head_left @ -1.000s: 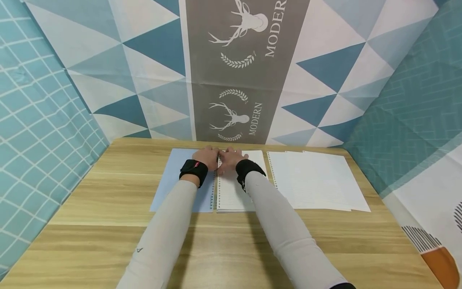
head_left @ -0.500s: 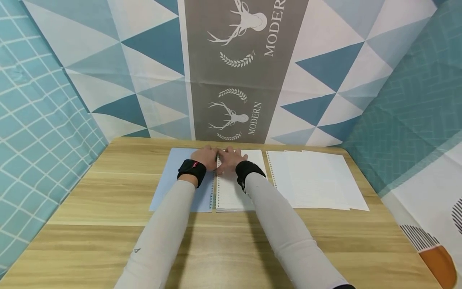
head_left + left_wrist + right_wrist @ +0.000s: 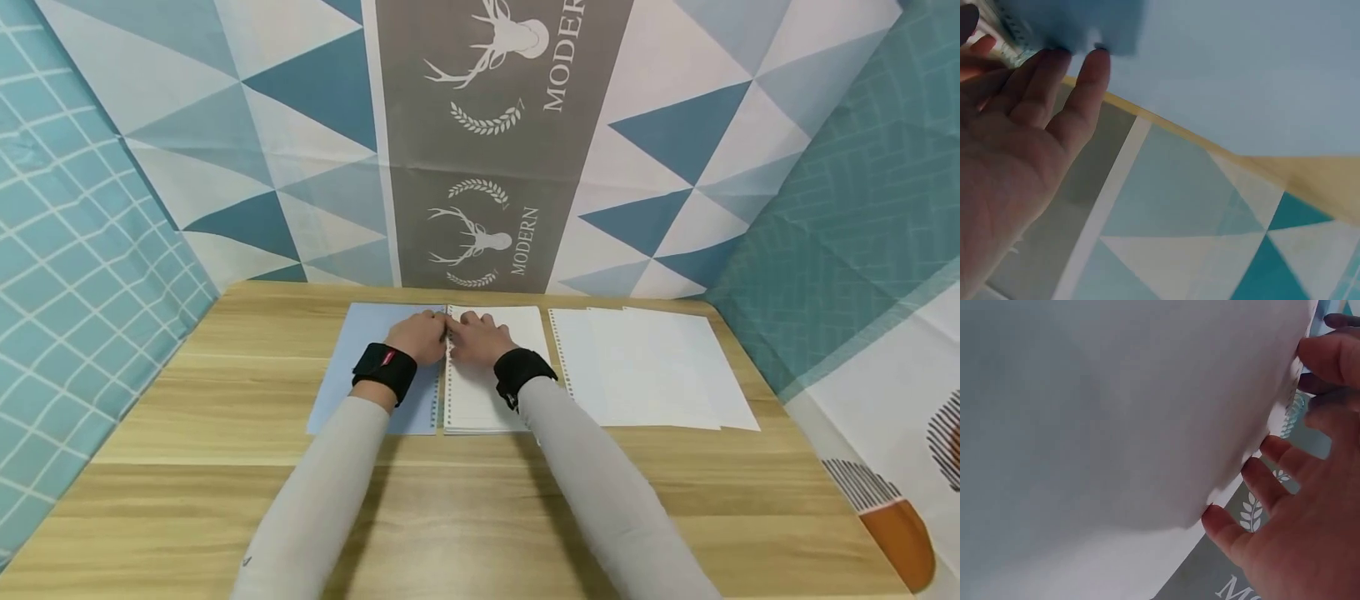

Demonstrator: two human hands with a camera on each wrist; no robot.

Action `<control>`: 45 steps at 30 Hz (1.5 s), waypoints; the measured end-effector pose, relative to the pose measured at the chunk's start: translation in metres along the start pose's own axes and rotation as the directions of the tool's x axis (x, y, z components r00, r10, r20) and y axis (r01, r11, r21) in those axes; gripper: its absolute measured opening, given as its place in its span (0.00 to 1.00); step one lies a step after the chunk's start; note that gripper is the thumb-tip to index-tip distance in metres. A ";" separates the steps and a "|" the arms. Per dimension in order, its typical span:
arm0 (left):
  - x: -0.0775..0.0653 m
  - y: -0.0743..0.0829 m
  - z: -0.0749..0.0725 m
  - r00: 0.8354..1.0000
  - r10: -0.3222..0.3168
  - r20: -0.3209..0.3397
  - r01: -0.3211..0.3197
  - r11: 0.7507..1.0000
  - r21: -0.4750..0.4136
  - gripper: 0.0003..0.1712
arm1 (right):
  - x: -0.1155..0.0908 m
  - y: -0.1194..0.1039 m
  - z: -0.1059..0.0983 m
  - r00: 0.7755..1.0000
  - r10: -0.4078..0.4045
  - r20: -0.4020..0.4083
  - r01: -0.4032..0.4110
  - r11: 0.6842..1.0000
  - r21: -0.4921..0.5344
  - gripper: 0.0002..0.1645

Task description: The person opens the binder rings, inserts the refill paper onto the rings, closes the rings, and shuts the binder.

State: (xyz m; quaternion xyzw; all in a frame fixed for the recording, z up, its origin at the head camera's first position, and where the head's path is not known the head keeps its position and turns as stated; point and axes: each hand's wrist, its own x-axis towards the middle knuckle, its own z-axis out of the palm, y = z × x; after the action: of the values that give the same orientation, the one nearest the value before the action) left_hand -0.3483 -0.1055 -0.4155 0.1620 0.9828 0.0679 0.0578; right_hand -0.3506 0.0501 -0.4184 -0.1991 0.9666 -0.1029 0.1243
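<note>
A loose-leaf notebook lies open, its light blue cover [image 3: 337, 375] on the left and a stack of white hole-punched pages [image 3: 487, 408] on the right, the binding strip [image 3: 441, 400] between them. My left hand [image 3: 420, 336] is over the cover at the upper binding; in the left wrist view two fingertips [image 3: 1099, 59] touch the blue cover, while its thumb side is largely hidden at the rings. My right hand [image 3: 480, 340] rests on the pages beside it, fingers spread. Its fingertips [image 3: 1213, 515] press the top page in the right wrist view, thumb near the holes.
Several loose white punched sheets [image 3: 652, 367] lie fanned and overlapping to the right of the notebook. The wooden table [image 3: 480, 517] extends toward the front. A patterned cloth backdrop [image 3: 480, 150] rises right behind the table's far edge, with more cloth at both sides.
My left hand has shifted slightly down and left, and its fingers look more bunched at the binding. My right hand has settled a little lower on the pages. The head view has tilted slightly.
</note>
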 end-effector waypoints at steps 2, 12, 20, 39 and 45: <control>-0.007 0.001 -0.001 1.000 0.000 0.008 0.000 0.999 -0.041 0.30 | -0.004 -0.002 0.000 1.000 -0.017 -0.003 0.017 1.000 0.008 0.41; -0.033 0.009 0.000 1.000 -0.019 -0.017 0.016 0.989 -0.147 0.33 | -0.019 -0.007 0.001 0.996 -0.081 -0.032 0.079 0.995 -0.063 0.39; -0.036 0.014 -0.006 0.990 0.058 -0.130 -0.082 0.980 -0.182 0.36 | -0.029 -0.010 0.001 0.972 -0.136 -0.191 0.130 0.991 -0.041 0.44; -0.022 0.005 0.013 0.991 0.111 -0.081 -0.129 0.951 -0.280 0.45 | -0.027 -0.008 0.009 0.990 -0.125 -0.058 0.128 0.991 0.041 0.41; -0.021 0.003 0.015 0.993 0.090 -0.074 -0.105 0.967 -0.233 0.45 | -0.025 -0.009 0.013 0.992 -0.119 -0.038 0.119 0.993 -0.017 0.41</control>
State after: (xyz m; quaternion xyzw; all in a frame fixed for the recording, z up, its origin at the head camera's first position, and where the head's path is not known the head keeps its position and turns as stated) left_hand -0.3257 -0.1076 -0.4283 0.1998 0.9598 0.1924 0.0422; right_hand -0.3218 0.0505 -0.4232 -0.2552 0.9560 -0.1069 0.0978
